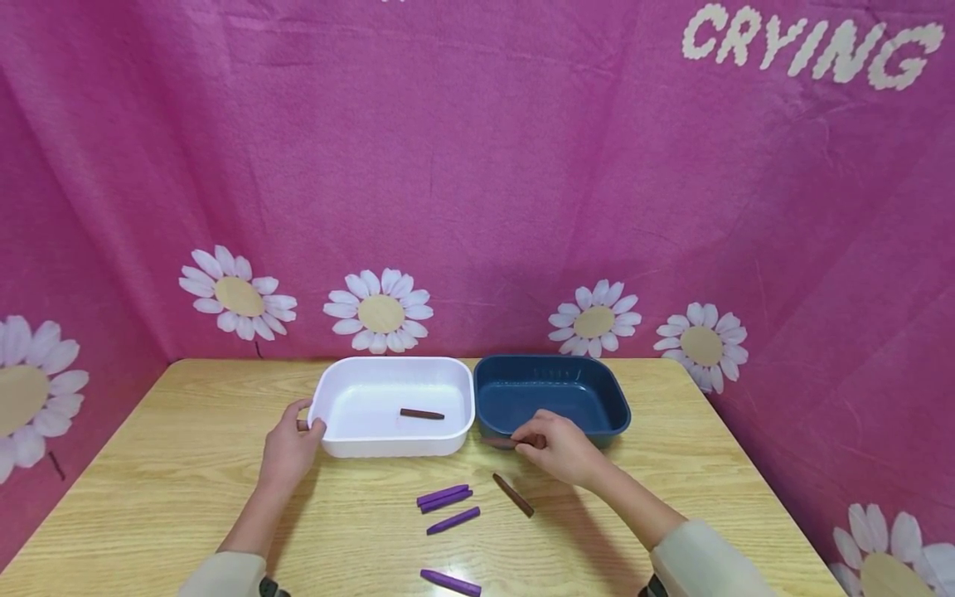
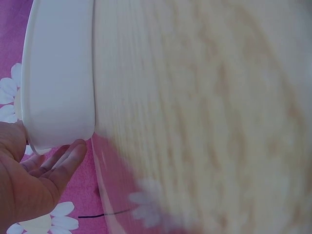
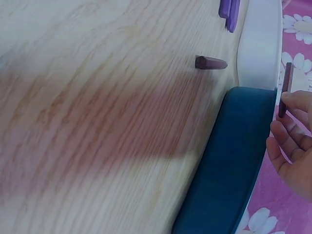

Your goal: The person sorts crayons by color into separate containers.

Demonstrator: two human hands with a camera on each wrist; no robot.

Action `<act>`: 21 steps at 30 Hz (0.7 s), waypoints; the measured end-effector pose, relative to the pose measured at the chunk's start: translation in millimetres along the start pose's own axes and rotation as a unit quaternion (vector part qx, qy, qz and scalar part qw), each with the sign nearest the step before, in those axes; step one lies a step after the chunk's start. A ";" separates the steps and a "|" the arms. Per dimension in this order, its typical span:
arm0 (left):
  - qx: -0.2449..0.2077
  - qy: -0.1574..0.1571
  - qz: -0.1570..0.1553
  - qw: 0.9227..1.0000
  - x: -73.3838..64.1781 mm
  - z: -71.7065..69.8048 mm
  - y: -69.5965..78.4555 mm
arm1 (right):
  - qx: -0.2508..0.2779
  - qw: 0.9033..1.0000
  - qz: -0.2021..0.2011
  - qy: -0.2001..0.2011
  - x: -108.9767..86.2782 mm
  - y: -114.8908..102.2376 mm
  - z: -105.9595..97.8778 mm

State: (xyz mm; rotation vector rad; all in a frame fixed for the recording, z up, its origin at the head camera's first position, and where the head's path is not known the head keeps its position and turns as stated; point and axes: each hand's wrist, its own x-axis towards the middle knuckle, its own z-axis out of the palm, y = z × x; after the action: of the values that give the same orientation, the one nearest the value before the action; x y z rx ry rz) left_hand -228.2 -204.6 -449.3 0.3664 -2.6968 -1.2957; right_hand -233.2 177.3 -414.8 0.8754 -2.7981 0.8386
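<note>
My right hand (image 1: 561, 448) pinches a brown crayon (image 3: 286, 85) between thumb and fingertips, above the near rim of the dark blue tub (image 1: 522, 402). At the left end of the white tub (image 1: 358, 414), my left hand (image 1: 289, 448) grips the rim, thumb on top and fingers against the outer wall. Another brown crayon (image 1: 422, 414) lies inside the white tub. On the table in front of the blue tub is a further brown crayon (image 1: 513, 495). Several purple crayons, among them a single one (image 1: 453, 521), lie nearer me.
Both tubs stand side by side at the back of the wooden table (image 1: 186, 464). Behind them hangs a pink cloth (image 1: 448, 182) with daisies. Another purple crayon (image 1: 451, 582) lies near the bottom of the head view.
</note>
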 end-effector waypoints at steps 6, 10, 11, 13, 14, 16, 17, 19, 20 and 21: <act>0.003 0.002 0.002 1.000 -1.2 -0.3 1.6 | 0.005 1.000 -0.003 -0.003 6.3 -4.9 2.0; 0.005 0.004 0.002 1.000 -2.1 -0.8 2.3 | 0.008 1.000 -0.002 -0.008 10.7 -8.0 3.0; 0.006 0.005 0.002 1.000 -2.1 -0.8 2.4 | 0.008 1.000 -0.002 -0.009 11.8 -9.0 3.0; 0.006 0.005 0.001 1.000 -1.7 -0.5 2.2 | 0.010 1.000 0.000 -0.010 13.9 -11.0 2.8; 0.005 0.005 0.001 1.000 -1.5 -0.3 2.1 | 0.012 1.000 0.001 -0.010 14.8 -11.8 2.6; 0.004 0.004 -0.001 1.000 -1.0 0.0 2.1 | 0.014 1.000 0.005 -0.013 16.2 -13.6 2.2; 0.004 0.003 -0.001 1.000 -0.7 0.1 2.0 | 0.015 1.000 0.007 -0.015 17.0 -14.4 2.0; 0.004 0.004 -0.002 1.000 -0.5 0.2 1.8 | 0.017 1.000 0.010 -0.018 18.2 -15.6 2.2; 0.005 0.004 -0.002 1.000 -0.6 0.1 1.7 | 0.017 1.000 0.010 -0.019 18.9 -16.1 2.4; 0.005 0.004 -0.002 1.000 -0.7 0.0 1.6 | 0.016 1.000 0.010 -0.019 19.6 -16.7 2.9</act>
State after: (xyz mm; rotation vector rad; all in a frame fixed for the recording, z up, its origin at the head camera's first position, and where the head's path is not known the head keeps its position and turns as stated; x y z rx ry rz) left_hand -227.7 -203.4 -448.1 0.3791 -2.6978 -1.2794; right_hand -240.1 154.5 -404.6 0.8777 -2.8393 0.8813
